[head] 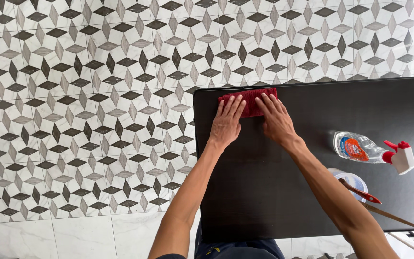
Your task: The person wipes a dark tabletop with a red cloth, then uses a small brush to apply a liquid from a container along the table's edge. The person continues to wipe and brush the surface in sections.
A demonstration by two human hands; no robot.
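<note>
Pressing both hands (left (pixel 226 125), right (pixel 276 120)) on red cloth (pixel 251 100); black table (pixel 274 192).

A clear plastic spray bottle (pixel 367 149) lies on its side near the right edge of the dark desk (pixel 264 192). Its label (pixel 352 147) is orange, blue and white. Trigger head: red and white.

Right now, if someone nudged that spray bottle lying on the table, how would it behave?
The clear spray bottle lies on its side on the dark table, so it would probably roll or pivot rather than tip. The smooth tabletop suggests it may slide easily. Its see-through plastic body looks light and hardly fragile; how full it is cannot be told.
</note>
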